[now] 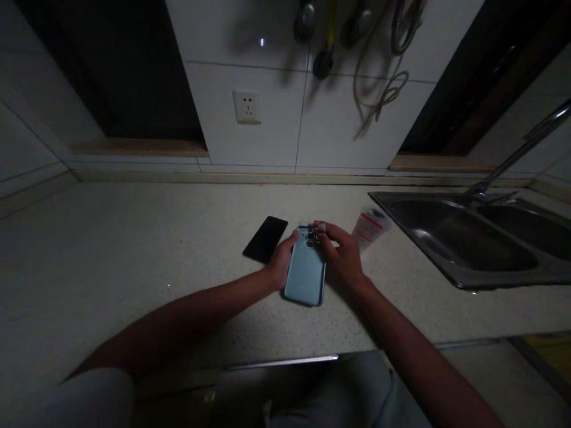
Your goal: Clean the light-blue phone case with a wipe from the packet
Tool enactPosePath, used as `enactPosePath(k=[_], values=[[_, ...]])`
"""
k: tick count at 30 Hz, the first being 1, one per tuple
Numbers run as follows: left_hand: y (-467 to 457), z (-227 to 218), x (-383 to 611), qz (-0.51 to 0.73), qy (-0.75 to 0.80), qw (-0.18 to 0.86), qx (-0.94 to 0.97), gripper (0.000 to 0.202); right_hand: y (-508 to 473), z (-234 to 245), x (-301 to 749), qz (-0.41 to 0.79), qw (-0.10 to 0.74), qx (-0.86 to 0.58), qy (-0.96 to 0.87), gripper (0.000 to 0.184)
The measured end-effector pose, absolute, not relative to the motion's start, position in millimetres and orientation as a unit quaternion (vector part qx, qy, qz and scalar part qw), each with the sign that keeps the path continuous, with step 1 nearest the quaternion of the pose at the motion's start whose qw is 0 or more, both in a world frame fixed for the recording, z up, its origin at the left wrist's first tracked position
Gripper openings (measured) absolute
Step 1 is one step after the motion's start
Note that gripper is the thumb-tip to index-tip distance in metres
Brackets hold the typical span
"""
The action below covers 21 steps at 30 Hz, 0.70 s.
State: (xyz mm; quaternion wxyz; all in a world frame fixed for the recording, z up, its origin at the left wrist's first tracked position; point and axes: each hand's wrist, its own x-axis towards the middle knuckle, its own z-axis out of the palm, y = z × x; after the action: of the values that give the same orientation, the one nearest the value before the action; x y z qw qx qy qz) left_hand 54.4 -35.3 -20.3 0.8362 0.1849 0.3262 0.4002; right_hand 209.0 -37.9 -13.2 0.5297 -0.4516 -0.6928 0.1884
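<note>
A light-blue phone case lies on the speckled pale countertop, and my left hand grips its left edge. My right hand pinches a small piece of clear plastic at the case's top end. That piece is partly hidden by my fingers. Just left of my left hand, a black smartphone lies face up, with its lower corner close to my wrist. A clear plastic packet with red print lies just beyond my right hand.
A double steel sink with a tall faucet is set in the counter at the right. The tiled wall behind holds a power socket and hanging cords and utensils.
</note>
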Motion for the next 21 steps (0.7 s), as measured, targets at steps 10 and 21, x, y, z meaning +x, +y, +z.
enactPosePath(k=[10,21], values=[[-36.8,-19.1,56.2,0.448,0.332,0.809,0.187,0.045,-40.6,-12.9,200.0,0.316,0.576,-0.473,-0.587,0.035],[-36.4,-17.4,56.5,0.464,0.336,0.800,0.177,0.045,-37.4,-15.5,201.7,0.321,0.572,-0.491,-0.574,0.029]])
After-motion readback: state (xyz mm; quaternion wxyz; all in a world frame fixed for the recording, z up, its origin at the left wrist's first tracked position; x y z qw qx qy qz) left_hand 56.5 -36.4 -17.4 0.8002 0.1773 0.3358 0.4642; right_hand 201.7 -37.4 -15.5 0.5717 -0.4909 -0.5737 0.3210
